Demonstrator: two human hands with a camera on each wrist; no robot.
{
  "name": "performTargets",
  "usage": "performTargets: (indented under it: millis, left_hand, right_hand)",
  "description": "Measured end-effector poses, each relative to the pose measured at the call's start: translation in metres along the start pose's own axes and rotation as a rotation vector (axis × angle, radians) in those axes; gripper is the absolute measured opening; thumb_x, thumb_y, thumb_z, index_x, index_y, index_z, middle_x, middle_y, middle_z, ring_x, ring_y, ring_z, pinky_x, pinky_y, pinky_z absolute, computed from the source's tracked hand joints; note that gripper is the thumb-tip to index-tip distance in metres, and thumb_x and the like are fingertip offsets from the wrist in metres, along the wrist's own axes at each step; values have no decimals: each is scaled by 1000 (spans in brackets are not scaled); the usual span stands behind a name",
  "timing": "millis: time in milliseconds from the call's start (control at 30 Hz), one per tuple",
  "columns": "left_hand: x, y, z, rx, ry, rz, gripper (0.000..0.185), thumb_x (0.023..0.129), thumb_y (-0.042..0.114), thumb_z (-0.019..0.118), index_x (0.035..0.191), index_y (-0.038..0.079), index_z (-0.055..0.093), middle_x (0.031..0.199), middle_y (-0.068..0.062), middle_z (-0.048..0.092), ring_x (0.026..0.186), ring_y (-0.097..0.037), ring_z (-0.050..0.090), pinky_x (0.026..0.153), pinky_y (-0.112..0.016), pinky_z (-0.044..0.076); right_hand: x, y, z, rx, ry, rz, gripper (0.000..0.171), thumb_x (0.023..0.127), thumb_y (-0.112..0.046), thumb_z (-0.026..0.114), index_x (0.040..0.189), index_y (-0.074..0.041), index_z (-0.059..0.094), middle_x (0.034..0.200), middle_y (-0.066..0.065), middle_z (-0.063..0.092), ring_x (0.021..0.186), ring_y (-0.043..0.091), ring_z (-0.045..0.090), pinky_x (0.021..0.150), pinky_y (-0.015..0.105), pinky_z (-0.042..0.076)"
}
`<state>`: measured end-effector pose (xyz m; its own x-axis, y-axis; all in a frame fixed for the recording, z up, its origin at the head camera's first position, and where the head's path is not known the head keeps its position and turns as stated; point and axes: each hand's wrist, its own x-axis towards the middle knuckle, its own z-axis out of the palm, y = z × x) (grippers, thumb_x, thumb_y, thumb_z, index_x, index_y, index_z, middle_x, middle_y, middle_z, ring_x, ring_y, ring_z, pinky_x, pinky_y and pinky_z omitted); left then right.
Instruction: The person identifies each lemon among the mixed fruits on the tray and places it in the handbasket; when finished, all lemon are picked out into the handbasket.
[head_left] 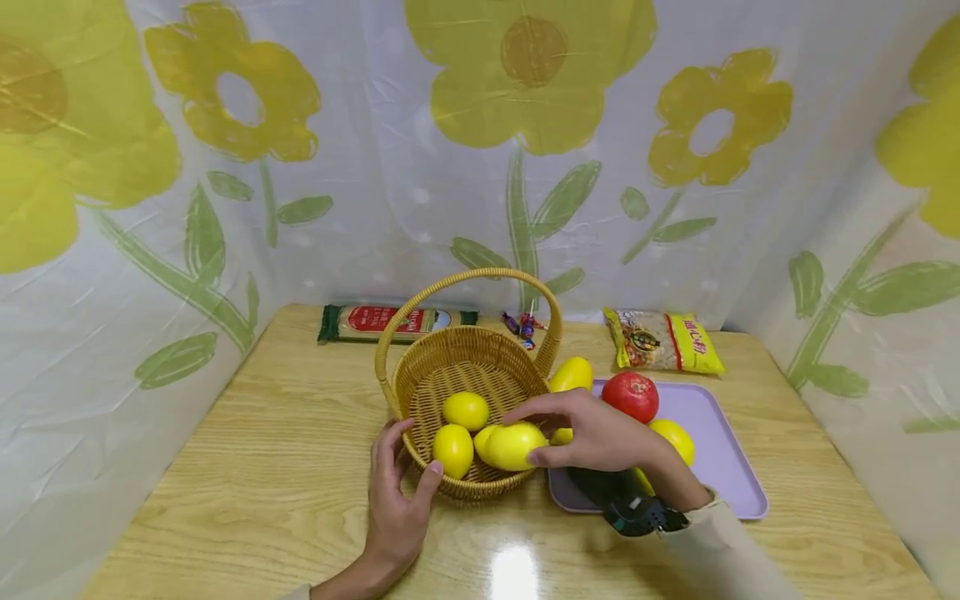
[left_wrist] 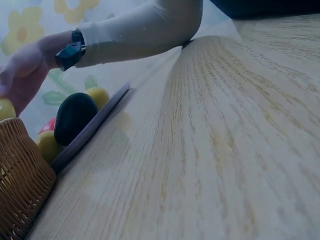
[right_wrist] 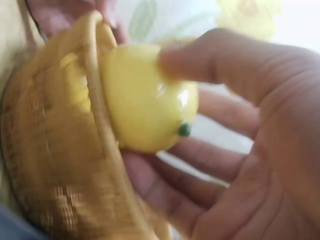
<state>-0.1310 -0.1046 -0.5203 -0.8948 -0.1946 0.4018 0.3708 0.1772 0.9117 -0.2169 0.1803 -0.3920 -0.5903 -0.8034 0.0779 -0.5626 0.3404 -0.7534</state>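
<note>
A round wicker basket with a tall arched handle stands mid-table. My left hand holds its near left rim, thumb at the front and fingers at the side. At the right rim my right hand grips a yellow lemon, thumb on one side and fingers on the other. In the right wrist view the lemon shows a small green stem end over the rim. Other lemons lie in the basket, among them one at the back and one at the front.
Right of the basket, a purple tray carries a red round fruit, yellow fruits and a dark green fruit. Along the back lie a noodle packet, wrapped candies and a yellow food bag.
</note>
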Motion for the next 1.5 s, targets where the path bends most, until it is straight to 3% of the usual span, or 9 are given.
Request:
performTargets:
  millis: [200, 333, 467, 667, 967, 1033, 1267, 1367, 1500]
  left_hand:
    - [2, 0, -1, 3, -2, 18, 62, 103, 5, 70, 159, 12, 45, 167, -24, 36, 156, -35, 38, 124, -13, 33]
    - [2, 0, -1, 2, -5, 16, 62, 103, 4, 70, 159, 10, 44, 167, -23, 36, 157, -33, 38, 124, -12, 34]
    - [1, 0, -1, 0, -7, 13, 63, 102, 3, 70, 159, 2, 43, 167, -23, 37, 158, -30, 36, 124, -12, 34]
    - [1, 0, 0, 8, -2, 8, 63, 102, 5, 71, 158, -2, 43, 166, -18, 39, 159, -31, 34, 123, -12, 34]
    - [0, 1, 2, 0, 4, 8, 63, 102, 4, 71, 158, -3, 43, 164, -24, 40, 158, -29, 36, 124, -13, 34]
    - [0, 1, 2, 2, 5, 5, 63, 101, 5, 71, 158, -3, 43, 165, -24, 40, 158, -31, 36, 124, -13, 34]
    - [0, 1, 2, -4, 4, 10, 63, 101, 4, 71, 158, -3, 43, 165, -24, 39, 158, -31, 37, 124, -13, 34]
    - [0, 0, 2, -10, 5, 11, 63, 102, 4, 71, 158, -3, 43, 165, -24, 39, 158, -31, 36, 124, -13, 34]
    - [0, 0, 1, -11, 7, 5, 63, 102, 4, 71, 158, -2, 43, 165, -24, 38, 157, -32, 37, 124, -12, 34]
  right_hand:
    - [31, -15, 22, -140, -64, -5, 46, 98, -17, 83, 143, -20, 72, 140, -6, 74, 114, 10, 71, 95, 30, 64]
    - [34, -19, 31, -117, -77, -3, 46, 99, -17, 83, 144, -18, 71, 143, -7, 72, 125, 8, 68, 101, 28, 63]
    - [23, -14, 32, -28, -63, -44, 48, 101, -21, 82, 147, -15, 69, 147, -4, 70, 134, 16, 68, 108, 37, 62]
    - [-17, 3, 17, 170, 45, -49, 45, 102, -13, 79, 146, -7, 69, 146, 11, 72, 132, 31, 71, 112, 50, 59]
    - [-110, 41, -22, 320, 249, -20, 50, 99, 15, 65, 147, 1, 65, 147, 26, 67, 133, 29, 70, 111, 37, 60]
    - [-131, 51, -28, 319, 287, -13, 49, 100, 18, 61, 148, 7, 61, 148, 29, 65, 135, 28, 69, 111, 34, 60]
    - [-186, 75, -46, 260, 517, 108, 46, 103, 18, 55, 149, 15, 55, 147, 1, 73, 131, 12, 71, 106, 21, 58]
    - [-193, 83, -47, 210, 588, 170, 44, 105, 13, 58, 149, 13, 57, 144, 3, 74, 127, 9, 73, 102, 19, 59]
    - [-190, 92, -43, 135, 592, 259, 42, 106, 5, 65, 148, 7, 62, 142, 4, 75, 124, 7, 73, 99, 16, 59]
